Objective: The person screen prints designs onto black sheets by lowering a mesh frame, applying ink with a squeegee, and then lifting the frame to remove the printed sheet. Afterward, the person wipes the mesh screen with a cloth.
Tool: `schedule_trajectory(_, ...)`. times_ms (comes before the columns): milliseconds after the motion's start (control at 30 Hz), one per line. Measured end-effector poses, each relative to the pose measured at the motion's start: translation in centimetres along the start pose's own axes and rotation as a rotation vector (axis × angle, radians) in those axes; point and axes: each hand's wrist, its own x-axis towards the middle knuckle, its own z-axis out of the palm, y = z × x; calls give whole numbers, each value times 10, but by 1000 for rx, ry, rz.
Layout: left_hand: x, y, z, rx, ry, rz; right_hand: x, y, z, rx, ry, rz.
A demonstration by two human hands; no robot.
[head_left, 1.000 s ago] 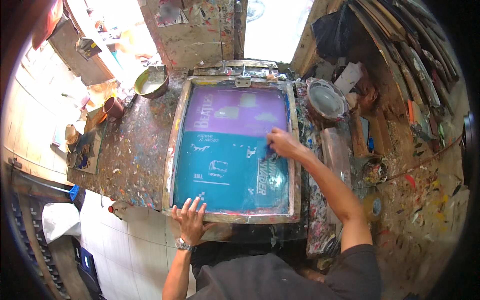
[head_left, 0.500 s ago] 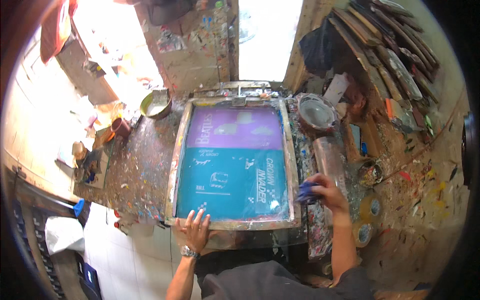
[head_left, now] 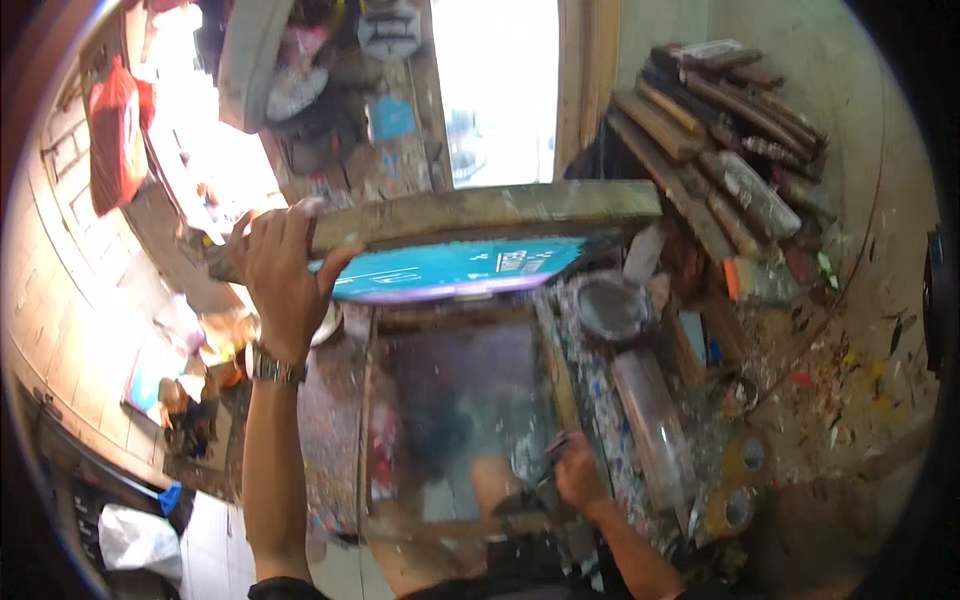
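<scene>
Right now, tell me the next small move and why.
Probably steady the raised frame with the left hand: only that hand grips it, and the right hand is low, at the right edge of the glossy panel below.

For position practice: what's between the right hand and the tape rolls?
In the head view, a speckled strip and a shiny cylinder separate the right hand from tape rolls.

left hand [head_left: 283, 268] high, right hand [head_left: 578, 474] low
</scene>
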Motion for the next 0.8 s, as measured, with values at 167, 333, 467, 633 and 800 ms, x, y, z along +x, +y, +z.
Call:
schedule_trajectory(167,81,-59,51,105,-88,-57,1,-46,69,-595,-182,-251)
schedule_trajectory(333,119,-55,110,69,-137,-156,6,8,110,-420,-134,-232)
schedule_trajectory(467,127,-71,121,83,-165,-161,22,-48,83,-696,78,-244)
schedule_trajectory(633,134,-75,130,72,-195,-204,19,20,87,-604,-99,124)
schedule_trajectory(800,133,-73,144,32,-12,-115,147,-34,16,-196,216,-168)
